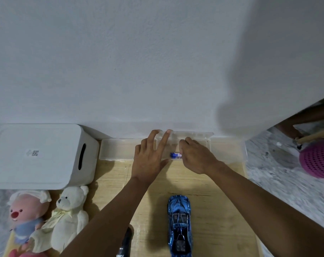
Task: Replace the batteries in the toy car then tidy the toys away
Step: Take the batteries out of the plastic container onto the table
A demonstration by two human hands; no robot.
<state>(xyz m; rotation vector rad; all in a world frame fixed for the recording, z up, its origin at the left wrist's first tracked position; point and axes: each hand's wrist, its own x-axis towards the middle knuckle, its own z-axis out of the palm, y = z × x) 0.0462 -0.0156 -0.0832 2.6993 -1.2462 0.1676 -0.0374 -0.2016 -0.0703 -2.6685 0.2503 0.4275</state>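
A shiny blue toy car (179, 225) stands on the wooden board, nose toward the wall. By the wall lies a clear plastic box (118, 149) with its lid (194, 135) up. My left hand (150, 158) rests flat on the box, its straight fingers reaching the lid's edge. My right hand (196, 156) reaches into the box with curled fingers, just above a blue battery (175, 155) lying inside. Whether those fingers hold anything is hidden.
A white storage bin (38, 156) sits at the left against the wall. A pink plush (25, 216) and a white teddy bear (68, 217) lie in front of it. A dark tool (126, 242) lies near the lower edge. A pink basket (318, 162) stands at the right.
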